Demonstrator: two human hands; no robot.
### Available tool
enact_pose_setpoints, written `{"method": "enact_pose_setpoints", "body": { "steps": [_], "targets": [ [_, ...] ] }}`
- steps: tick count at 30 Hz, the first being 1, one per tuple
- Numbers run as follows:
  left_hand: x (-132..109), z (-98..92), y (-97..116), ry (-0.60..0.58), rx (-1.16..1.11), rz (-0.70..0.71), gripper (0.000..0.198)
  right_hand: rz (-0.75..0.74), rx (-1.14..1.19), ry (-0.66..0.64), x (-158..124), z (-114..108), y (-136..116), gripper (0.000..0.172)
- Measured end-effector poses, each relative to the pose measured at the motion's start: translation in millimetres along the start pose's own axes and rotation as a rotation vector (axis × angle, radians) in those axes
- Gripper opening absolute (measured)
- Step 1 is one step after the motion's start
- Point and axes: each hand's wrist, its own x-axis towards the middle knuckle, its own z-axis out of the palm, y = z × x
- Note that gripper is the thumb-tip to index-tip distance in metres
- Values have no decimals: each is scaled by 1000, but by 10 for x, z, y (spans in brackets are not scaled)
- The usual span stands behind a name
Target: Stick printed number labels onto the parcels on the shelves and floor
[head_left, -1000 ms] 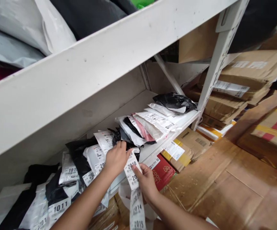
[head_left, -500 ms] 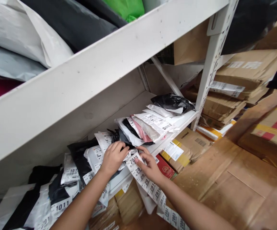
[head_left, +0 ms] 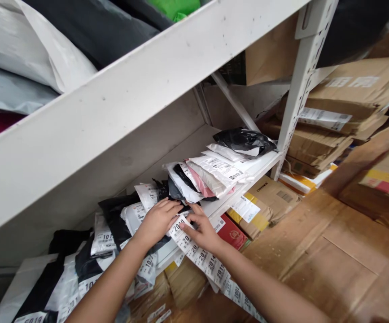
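My right hand (head_left: pixel 201 229) pinches the top of a long strip of number labels (head_left: pixel 201 256) between thumb and fingers. The strip bears printed numbers such as 2010 and 2014, and it hangs down past the shelf edge. My left hand (head_left: pixel 158 223) lies with its fingers stretched out over a dark parcel bag, close to the strip's upper end; a label partly under its fingertips is mostly hidden. Beyond both hands stand white, black and pink mailer bags (head_left: pixel 214 170). Left of my left wrist, more labelled bags (head_left: pixel 104 235) lean together along the shelf.
A white metal shelf beam (head_left: pixel 120 103) crosses above my hands, with large bags on it. An upright post (head_left: pixel 293 98) stands at the right. Cardboard boxes (head_left: pixel 332 121) are stacked beyond it, and large brown cartons (head_left: pixel 335 251) lie below at right. A red box (head_left: pixel 231 233) sits under the shelf.
My left hand's fingers have flattened over the parcel and label. My right hand and the upper end of the strip have shifted slightly left. The view has tilted a little.
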Motion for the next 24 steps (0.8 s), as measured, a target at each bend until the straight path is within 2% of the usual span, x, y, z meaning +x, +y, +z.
{"method": "enact_pose_setpoints", "body": {
  "steps": [8,12,16,19,21,24],
  "targets": [
    [204,-290,-103,-188,-181,41,35,92,237,66,-28,-47,32,27],
    [295,-266,-183,-200,-214,-5,37,231,347,181,-52,-56,154,32],
    [347,-207,-236,-218,-203,-22,30,481,597,146,-30,21,187,35],
    [356,-207,-248,-243,-201,-56,30,573,752,180,30,72,175,40],
    [360,-216,-244,-232,-248,-85,34,625,772,214,85,89,188,40],
    [372,-197,-217,-198,-296,-129,37,667,614,282,177,115,250,39]
  ]
}}
